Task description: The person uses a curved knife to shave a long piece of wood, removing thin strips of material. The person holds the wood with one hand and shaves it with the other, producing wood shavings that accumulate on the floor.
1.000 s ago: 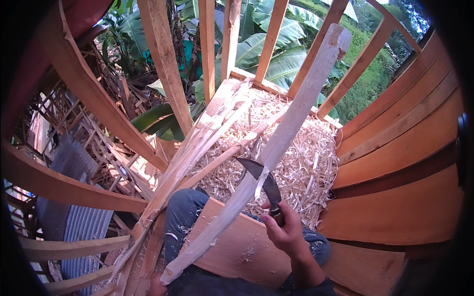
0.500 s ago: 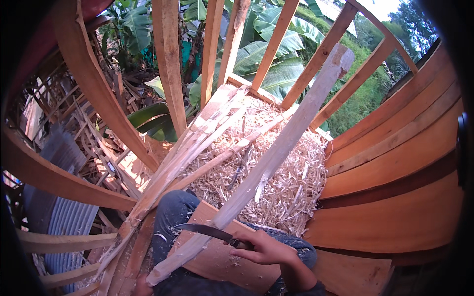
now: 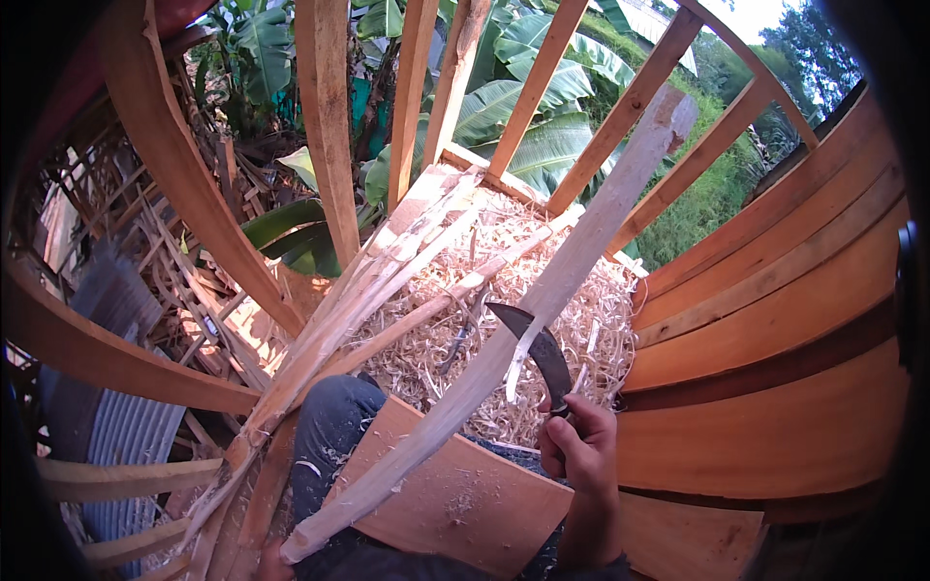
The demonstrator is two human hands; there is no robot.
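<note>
A long pale wooden pole (image 3: 426,436) slants across my lap, from the lower left up to the far right. My left hand (image 3: 272,564) grips its near end at the lower edge, with most of the fingers hidden. My right hand (image 3: 581,442) is closed around the handle of a curved, dark-bladed knife (image 3: 548,360). The blade lies across the middle of the pole, its tip pointing up and left. A pale curled strip of wood (image 3: 520,364) hangs from the pole beside the blade. Under the pole, a flat wooden board (image 3: 484,494) rests over my thighs.
Wood shavings (image 3: 591,334) are heaped beyond my knees. Long split timbers (image 3: 320,339) lean on my left. Upright slats (image 3: 325,126) stand ahead, with banana leaves behind them. A curved plank wall (image 3: 765,416) closes the right side. Corrugated metal sheeting (image 3: 131,441) lies outside at left.
My right hand has moved up and right along the pole, taking the knife from near the lap to the pole's middle. The pole and left hand have barely moved.
</note>
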